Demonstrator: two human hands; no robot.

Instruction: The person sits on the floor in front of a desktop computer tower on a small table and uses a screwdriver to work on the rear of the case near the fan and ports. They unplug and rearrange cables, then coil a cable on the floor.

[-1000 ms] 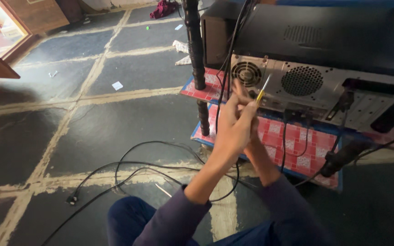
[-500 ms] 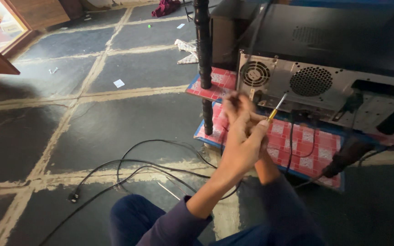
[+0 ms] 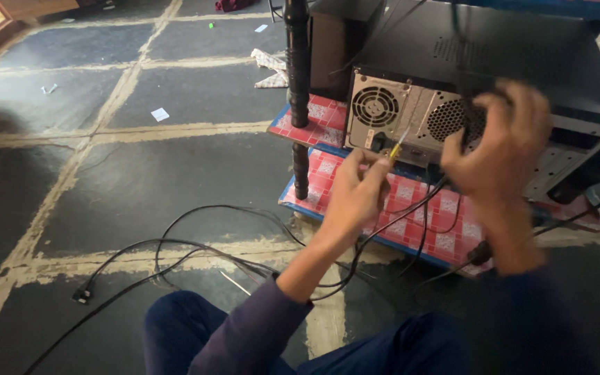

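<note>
My left hand (image 3: 359, 191) is shut on a small screwdriver (image 3: 398, 146) with a yellow handle, its tip pointing up at the back panel of a grey computer case (image 3: 411, 111). My right hand (image 3: 501, 139) is blurred, raised in front of the case's round vent, fingers curled and apart. A black cable (image 3: 461, 62) runs down past its thumb; whether the hand grips it is unclear. The case lies on a low shelf with a red patterned cover (image 3: 446, 229).
A black turned post (image 3: 298, 62) stands at the shelf's left corner. Black cables (image 3: 175, 243) loop over the dark tiled floor to a plug (image 3: 81, 295) on the left. My legs in blue trousers (image 3: 175, 333) are at the bottom.
My hands were together on the screwdriver. The right hand has let go and swung right, up to the case's vent. The view has moved closer to the case.
</note>
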